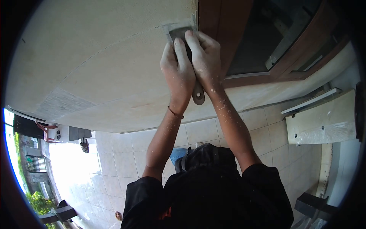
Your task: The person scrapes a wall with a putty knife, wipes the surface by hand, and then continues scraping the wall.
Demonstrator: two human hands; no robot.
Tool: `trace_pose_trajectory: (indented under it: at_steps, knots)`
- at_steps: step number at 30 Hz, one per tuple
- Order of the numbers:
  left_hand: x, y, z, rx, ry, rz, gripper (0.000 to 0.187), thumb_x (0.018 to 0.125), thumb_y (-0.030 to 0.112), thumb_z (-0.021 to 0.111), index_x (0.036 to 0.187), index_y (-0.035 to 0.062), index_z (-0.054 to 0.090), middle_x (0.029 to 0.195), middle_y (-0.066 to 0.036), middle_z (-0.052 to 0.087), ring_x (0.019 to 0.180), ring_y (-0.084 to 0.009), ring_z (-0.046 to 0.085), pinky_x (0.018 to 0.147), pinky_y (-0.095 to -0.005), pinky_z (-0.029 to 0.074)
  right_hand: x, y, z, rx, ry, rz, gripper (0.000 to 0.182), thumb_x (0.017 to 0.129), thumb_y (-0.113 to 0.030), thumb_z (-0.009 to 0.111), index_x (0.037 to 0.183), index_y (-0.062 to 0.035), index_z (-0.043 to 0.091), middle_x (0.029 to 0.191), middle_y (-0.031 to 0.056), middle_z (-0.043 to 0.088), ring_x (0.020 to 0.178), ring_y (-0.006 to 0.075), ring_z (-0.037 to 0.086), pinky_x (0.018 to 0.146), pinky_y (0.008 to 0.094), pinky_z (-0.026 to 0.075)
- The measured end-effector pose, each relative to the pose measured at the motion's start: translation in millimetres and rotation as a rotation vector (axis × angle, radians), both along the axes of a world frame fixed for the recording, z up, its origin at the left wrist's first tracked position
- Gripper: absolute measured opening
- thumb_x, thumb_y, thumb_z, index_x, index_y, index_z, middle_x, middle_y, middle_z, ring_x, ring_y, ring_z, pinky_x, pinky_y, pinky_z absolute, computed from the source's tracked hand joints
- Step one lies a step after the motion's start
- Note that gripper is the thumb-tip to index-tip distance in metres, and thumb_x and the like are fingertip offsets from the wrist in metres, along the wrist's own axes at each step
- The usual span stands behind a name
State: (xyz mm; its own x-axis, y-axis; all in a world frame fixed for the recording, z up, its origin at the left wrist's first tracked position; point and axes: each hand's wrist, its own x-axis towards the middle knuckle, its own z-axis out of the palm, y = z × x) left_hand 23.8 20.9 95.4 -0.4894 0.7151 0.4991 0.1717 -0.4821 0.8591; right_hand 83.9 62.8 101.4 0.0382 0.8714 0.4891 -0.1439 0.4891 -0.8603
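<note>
A putty knife (198, 95) is pressed with its flat blade against the cream wall (118, 84), right beside the brown wooden frame (211, 19). My left hand (177, 68) is closed around it from the left, thumb laid up toward the blade. From the other side my right hand (206, 57) grips it too, its thumb also on the tool. The handle's rounded end, with a hole in it, sticks out below my palms. Pale dust and specks coat both hands and forearms. Grey smears of filler (167, 28) show around the blade.
A thin crack line (110, 46) curves leftward across the wall toward a rough grey patch (63, 103). Dark glass (263, 38) sits in the frame at right. Below are floor tiles (122, 152), a plastic-covered pale panel (324, 118) at right, and a red chair (45, 129) at far left.
</note>
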Motion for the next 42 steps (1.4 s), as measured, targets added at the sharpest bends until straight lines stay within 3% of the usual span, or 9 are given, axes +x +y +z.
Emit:
trace_pose_trajectory:
  at_steps: [2, 6, 14, 18, 22, 23, 26, 38, 42]
  knots:
    - [8, -2, -19, 0.007, 0.056, 0.113, 0.034, 0.104, 0.020, 0.045, 0.080, -0.0024, 0.052, 0.066, -0.003, 0.050, 0.066, -0.0056, 0.043, 0.054, -0.0279, 0.037, 0, -1, -24, 0.026, 0.011, -0.013, 0.036, 0.097, -0.019, 0.058, 0.070, 0.0032, 0.055, 0.054, -0.0008, 0.046, 0.057, 0.0040, 0.038, 0.049, 0.0287, 0.035]
    - [1, 4, 0, 0.021, 0.055, 0.027, 0.033, 0.104, 0.021, 0.045, 0.088, -0.0052, 0.058, 0.075, -0.004, 0.058, 0.072, -0.0072, 0.048, 0.062, -0.0275, 0.042, 4, -3, 9, 0.014, 0.000, 0.018, 0.034, 0.098, -0.019, 0.057, 0.071, 0.0029, 0.057, 0.057, -0.0019, 0.049, 0.061, 0.0028, 0.040, 0.051, 0.0272, 0.037]
    - [8, 4, -12, -0.023, 0.035, 0.060, 0.033, 0.104, 0.020, 0.045, 0.086, -0.0050, 0.056, 0.073, -0.003, 0.055, 0.073, -0.0063, 0.045, 0.061, -0.0272, 0.040, 7, 5, -13, -0.005, 0.013, 0.004, 0.038, 0.097, -0.019, 0.059, 0.066, 0.0021, 0.053, 0.057, -0.0036, 0.046, 0.060, 0.0025, 0.038, 0.050, 0.0263, 0.033]
    - [7, 5, 18, 0.028, -0.057, -0.067, 0.034, 0.104, 0.019, 0.046, 0.077, -0.0031, 0.047, 0.063, -0.004, 0.045, 0.064, -0.0068, 0.039, 0.053, -0.0297, 0.035, 9, -6, 27, -0.026, 0.051, 0.047, 0.037, 0.096, -0.017, 0.060, 0.066, 0.0015, 0.053, 0.057, -0.0044, 0.045, 0.060, 0.0019, 0.037, 0.050, 0.0260, 0.033]
    - [13, 7, -11, 0.044, -0.024, 0.025, 0.034, 0.104, 0.019, 0.046, 0.078, -0.0032, 0.048, 0.065, -0.003, 0.045, 0.065, -0.0068, 0.039, 0.052, -0.0301, 0.035, 10, -1, -3, -0.061, 0.009, 0.024, 0.038, 0.097, -0.018, 0.059, 0.065, 0.0007, 0.051, 0.057, -0.0046, 0.045, 0.061, 0.0020, 0.037, 0.050, 0.0258, 0.033]
    - [12, 9, -16, 0.001, -0.036, 0.000, 0.035, 0.105, 0.023, 0.044, 0.084, -0.0031, 0.055, 0.075, -0.001, 0.055, 0.073, -0.0062, 0.045, 0.062, -0.0274, 0.041, 11, 1, -4, -0.052, -0.008, 0.009, 0.038, 0.097, -0.018, 0.059, 0.064, 0.0005, 0.051, 0.056, -0.0047, 0.044, 0.060, 0.0024, 0.037, 0.050, 0.0261, 0.033]
    - [6, 4, 15, 0.015, 0.045, -0.037, 0.036, 0.105, 0.023, 0.043, 0.083, -0.0027, 0.055, 0.073, 0.000, 0.054, 0.073, -0.0054, 0.044, 0.062, -0.0269, 0.040, 11, 0, 25, -0.025, 0.025, 0.027, 0.038, 0.097, -0.018, 0.059, 0.064, 0.0009, 0.052, 0.056, -0.0049, 0.045, 0.058, 0.0026, 0.037, 0.050, 0.0265, 0.033]
    - [5, 9, 13, 0.069, -0.054, -0.082, 0.031, 0.102, 0.017, 0.047, 0.082, -0.0054, 0.051, 0.068, -0.007, 0.050, 0.070, -0.0089, 0.042, 0.059, -0.0304, 0.038, 9, 3, 22, 0.041, -0.022, -0.042, 0.039, 0.096, -0.020, 0.059, 0.065, 0.0034, 0.050, 0.052, 0.0014, 0.040, 0.057, 0.0043, 0.035, 0.048, 0.0298, 0.034]
    - [14, 3, -7, 0.035, -0.053, -0.033, 0.035, 0.104, 0.021, 0.045, 0.081, -0.0033, 0.052, 0.070, -0.003, 0.052, 0.071, -0.0067, 0.041, 0.060, -0.0285, 0.038, 12, 3, -7, 0.013, -0.098, -0.081, 0.038, 0.095, -0.021, 0.059, 0.067, 0.0039, 0.053, 0.051, 0.0092, 0.045, 0.056, 0.0059, 0.037, 0.049, 0.0322, 0.036]
